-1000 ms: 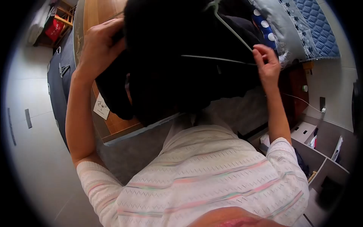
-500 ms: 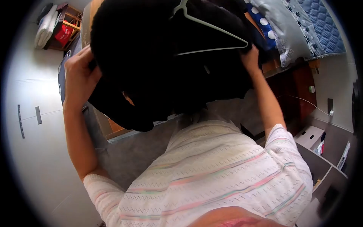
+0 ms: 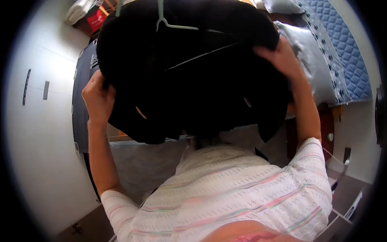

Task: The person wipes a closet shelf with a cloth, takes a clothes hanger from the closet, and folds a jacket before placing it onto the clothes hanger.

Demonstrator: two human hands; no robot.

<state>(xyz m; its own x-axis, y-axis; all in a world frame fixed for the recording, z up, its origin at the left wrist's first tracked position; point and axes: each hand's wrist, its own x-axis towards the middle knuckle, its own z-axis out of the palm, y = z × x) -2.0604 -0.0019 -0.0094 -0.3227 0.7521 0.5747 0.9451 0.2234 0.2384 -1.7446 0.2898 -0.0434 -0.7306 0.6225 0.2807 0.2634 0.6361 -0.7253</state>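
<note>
1. My left hand [image 3: 98,97] is closed, thumb against fingers, on the left edge of the black garment [image 3: 201,92].
2. My right hand [image 3: 285,58] meets its right edge, one digit stretched over the cloth; the rest is blurred or hidden, so I can't tell how firmly I grip.
3. The garment spreads between my hands, over the near edge of the wooden surface [image 3: 116,132].
4. Done, I judge: the right end of the pale hanger [image 3: 181,27] is inside the dark cloth.
5. Not yet settled, I judge: its left end, which I can't make out.
</note>
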